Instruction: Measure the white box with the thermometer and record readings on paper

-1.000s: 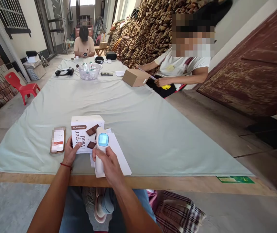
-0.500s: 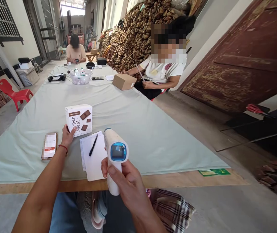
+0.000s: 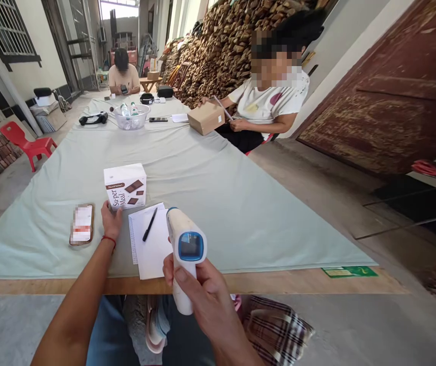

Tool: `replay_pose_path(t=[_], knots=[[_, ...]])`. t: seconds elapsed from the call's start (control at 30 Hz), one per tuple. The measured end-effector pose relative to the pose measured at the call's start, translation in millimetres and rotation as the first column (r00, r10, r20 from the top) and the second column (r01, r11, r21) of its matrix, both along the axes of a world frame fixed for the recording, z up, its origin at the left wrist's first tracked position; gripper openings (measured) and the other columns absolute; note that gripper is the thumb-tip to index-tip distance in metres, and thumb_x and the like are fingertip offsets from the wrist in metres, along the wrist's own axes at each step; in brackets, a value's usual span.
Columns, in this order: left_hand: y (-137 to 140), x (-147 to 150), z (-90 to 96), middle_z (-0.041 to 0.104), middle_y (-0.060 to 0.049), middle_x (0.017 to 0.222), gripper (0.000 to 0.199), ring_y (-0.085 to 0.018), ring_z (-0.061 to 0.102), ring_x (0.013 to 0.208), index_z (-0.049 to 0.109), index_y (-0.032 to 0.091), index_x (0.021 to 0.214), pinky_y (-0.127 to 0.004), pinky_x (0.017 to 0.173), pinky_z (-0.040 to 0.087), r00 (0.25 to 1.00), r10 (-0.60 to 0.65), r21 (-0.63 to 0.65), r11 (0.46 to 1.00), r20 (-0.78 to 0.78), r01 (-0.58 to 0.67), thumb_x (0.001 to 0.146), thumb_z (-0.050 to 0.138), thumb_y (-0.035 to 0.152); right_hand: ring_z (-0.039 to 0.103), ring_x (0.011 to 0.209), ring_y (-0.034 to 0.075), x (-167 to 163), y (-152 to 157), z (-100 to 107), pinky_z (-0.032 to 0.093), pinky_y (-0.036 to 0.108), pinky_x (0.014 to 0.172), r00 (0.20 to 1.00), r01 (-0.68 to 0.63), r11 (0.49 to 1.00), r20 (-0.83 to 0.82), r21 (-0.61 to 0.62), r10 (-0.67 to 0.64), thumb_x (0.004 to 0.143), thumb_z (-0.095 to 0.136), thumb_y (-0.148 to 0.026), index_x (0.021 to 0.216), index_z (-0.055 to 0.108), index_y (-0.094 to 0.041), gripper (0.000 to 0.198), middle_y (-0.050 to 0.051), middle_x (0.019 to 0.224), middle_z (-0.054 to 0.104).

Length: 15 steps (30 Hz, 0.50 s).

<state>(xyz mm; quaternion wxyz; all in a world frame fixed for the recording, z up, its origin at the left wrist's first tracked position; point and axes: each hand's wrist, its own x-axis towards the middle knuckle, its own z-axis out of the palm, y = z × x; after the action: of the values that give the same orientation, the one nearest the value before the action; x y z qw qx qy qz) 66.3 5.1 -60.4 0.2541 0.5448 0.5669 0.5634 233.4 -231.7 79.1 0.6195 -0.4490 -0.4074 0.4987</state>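
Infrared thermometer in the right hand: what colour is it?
The infrared thermometer is white, with blue around the screen; best seen in the head view.

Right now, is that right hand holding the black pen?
No, the right hand grips a white handheld device, and the black pen lies on the white paper.

Smooth plastic thermometer (image 3: 190, 247), matt tablecloth (image 3: 248, 213)

I get soft daylight; bright opening (image 3: 119, 9) far beyond left hand (image 3: 111, 222) blown out. Reflection on device screen (image 3: 191, 246) above right hand (image 3: 207, 290). Phone (image 3: 82, 224) left of left hand part-pixelated. Door (image 3: 378, 91) beyond right hand lens-stretched.
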Motion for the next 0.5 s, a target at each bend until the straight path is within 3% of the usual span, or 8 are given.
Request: replay_pose_path(t=[0.07,0.13,0.2,0.3,0.4,0.5], knots=[[-10.2,-1.5,-5.1,0.056,-0.009,0.106,0.034,-0.024,0.053,0.104,0.055,0.019,0.105,-0.040,0.094,0.043,0.997,0.031,-0.020,0.999,-0.071,-0.032,0.075,0.068,0.029,0.047,0.061,0.014,-0.7,-2.6,-1.9,0.041,0.026,0.055,1.000,0.006,1.000,-0.012,-0.009,-0.006,0.079,0.065,-0.058,0.086,0.065,-0.020,0.038,0.001,0.068,0.056],[-18.4,2.2,-4.5,0.058,-0.009,0.101,0.025,-0.026,0.054,0.100,0.059,0.019,0.097,-0.043,0.094,0.042,0.972,-0.034,-0.061,0.998,-0.231,0.020,0.076,0.067,0.029,0.047,0.061,0.014,-1.4,-5.0,-3.6,0.041,0.026,0.055,1.000,0.014,1.000,-0.018,-0.009,-0.014,0.079,0.066,-0.057,0.086,0.065,-0.020,0.038,0.001,0.068,0.056],[-24.2,10.0,0.5,0.059,-0.012,0.104,0.025,-0.031,0.052,0.105,0.063,0.019,0.097,-0.048,0.096,0.039,0.897,-0.136,-0.129,0.988,-0.421,0.089,0.076,0.067,0.032,0.047,0.062,0.014,-2.0,-6.9,-5.0,0.041,0.026,0.056,1.000,0.013,1.000,-0.015,-0.008,-0.013,0.079,0.066,-0.057,0.085,0.065,-0.020,0.038,0.001,0.069,0.057],[-28.8,22.7,10.4,0.057,-0.015,0.114,0.028,-0.036,0.048,0.112,0.067,0.021,0.104,-0.053,0.097,0.034,0.770,-0.214,-0.227,0.970,-0.601,0.092,0.080,0.064,0.035,0.047,0.061,0.014,-2.3,-9.3,-6.1,0.042,0.026,0.056,1.000,0.025,1.000,0.002,-0.010,-0.025,0.077,0.067,-0.057,0.085,0.066,-0.020,0.038,0.002,0.068,0.057],[-29.1,29.4,17.4,0.056,-0.014,0.116,0.025,-0.036,0.046,0.112,0.069,0.024,0.105,-0.052,0.096,0.033,0.706,-0.254,-0.277,0.957,-0.661,0.085,0.082,0.062,0.033,0.048,0.060,0.014,-1.2,-11.3,-6.1,0.043,0.026,0.056,0.999,0.047,0.999,0.017,-0.011,-0.046,0.077,0.068,-0.057,0.090,0.066,-0.020,0.039,0.001,0.067,0.058],[-27.1,30.5,19.6,0.056,-0.013,0.118,0.023,-0.036,0.047,0.113,0.069,0.023,0.101,-0.051,0.095,0.033,0.721,-0.257,-0.285,0.955,-0.644,0.085,0.079,0.065,0.027,0.049,0.060,0.014,0.2,-12.9,-6.1,0.043,0.026,0.055,0.998,0.058,0.998,0.020,-0.011,-0.058,0.076,0.068,-0.057,0.088,0.067,-0.020,0.039,0.002,0.067,0.058]])
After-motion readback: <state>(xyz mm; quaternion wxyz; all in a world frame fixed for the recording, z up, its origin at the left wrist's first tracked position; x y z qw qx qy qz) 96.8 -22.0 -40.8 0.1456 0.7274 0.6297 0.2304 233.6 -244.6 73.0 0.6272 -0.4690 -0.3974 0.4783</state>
